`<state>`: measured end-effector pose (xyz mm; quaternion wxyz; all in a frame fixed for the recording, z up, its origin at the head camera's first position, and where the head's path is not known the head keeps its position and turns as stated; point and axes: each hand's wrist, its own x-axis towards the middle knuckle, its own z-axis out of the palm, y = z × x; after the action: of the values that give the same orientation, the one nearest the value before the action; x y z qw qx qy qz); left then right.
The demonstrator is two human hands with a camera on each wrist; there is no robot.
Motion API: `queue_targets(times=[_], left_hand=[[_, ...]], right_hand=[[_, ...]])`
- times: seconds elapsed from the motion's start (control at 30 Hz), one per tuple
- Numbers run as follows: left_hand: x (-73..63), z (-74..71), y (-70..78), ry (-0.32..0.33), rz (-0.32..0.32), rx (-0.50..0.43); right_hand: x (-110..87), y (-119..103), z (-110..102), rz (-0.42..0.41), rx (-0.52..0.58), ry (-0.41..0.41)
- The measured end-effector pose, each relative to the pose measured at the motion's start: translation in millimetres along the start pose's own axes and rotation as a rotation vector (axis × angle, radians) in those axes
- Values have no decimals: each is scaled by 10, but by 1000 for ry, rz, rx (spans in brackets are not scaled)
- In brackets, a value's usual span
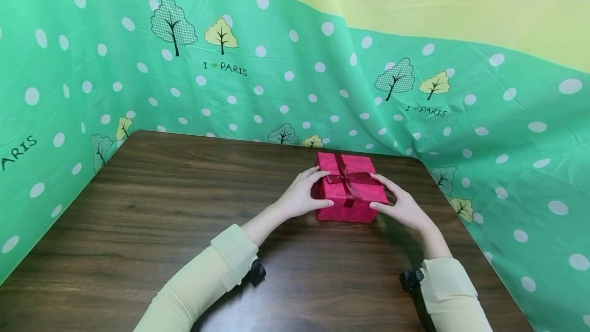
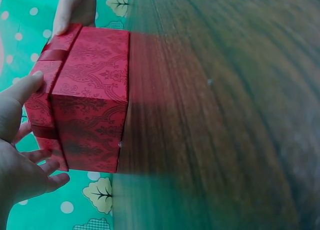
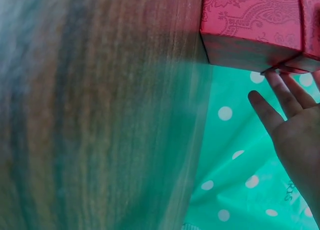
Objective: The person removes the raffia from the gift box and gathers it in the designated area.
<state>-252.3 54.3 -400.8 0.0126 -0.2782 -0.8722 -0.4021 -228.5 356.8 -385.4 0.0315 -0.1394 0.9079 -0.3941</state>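
A red patterned gift box [image 1: 338,214] stands near the far right of the table with its lid [image 1: 359,164] on. A dark red ribbon with a bow [image 1: 346,179] crosses the lid. My left hand [image 1: 299,193] holds the lid's left side, thumb at the front edge and fingers toward the back corner. From the other side my right hand [image 1: 405,209] grips the lid, its thumb near the front right corner. In the left wrist view the lid's seam runs along the box, and the left thumb presses on the lid. Some right fingertips are hidden in the right wrist view.
The dark wood-grain table [image 1: 161,209] extends widely to the left and front of the box. Green cloth [image 1: 258,81] with white dots and printed trees hangs behind the table and along its sides. Each sleeve carries a small black camera [image 1: 256,272] at the wrist.
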Motion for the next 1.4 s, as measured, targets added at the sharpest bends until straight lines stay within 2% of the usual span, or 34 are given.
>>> queue_targets(times=[0.57,0.83,0.97,1.07,1.3,1.4], left_hand=[[-13,-77,5,0,10,-11],[-31,-133,47,-2,5,-12],[-32,-159,72,-1,5,-8],[-23,-176,87,2,7,-2],[1,-246,144,-1,10,4],[21,-266,155,0,15,2]], right_hand=[[4,-91,-26,-35,-61,4],[-78,-415,-46,-48,-93,-3],[-99,-486,-56,-43,-100,-3],[-92,-479,-70,-56,-106,-4],[-1,-192,-108,-67,-108,10],[-2,-201,-123,-69,-112,13]])
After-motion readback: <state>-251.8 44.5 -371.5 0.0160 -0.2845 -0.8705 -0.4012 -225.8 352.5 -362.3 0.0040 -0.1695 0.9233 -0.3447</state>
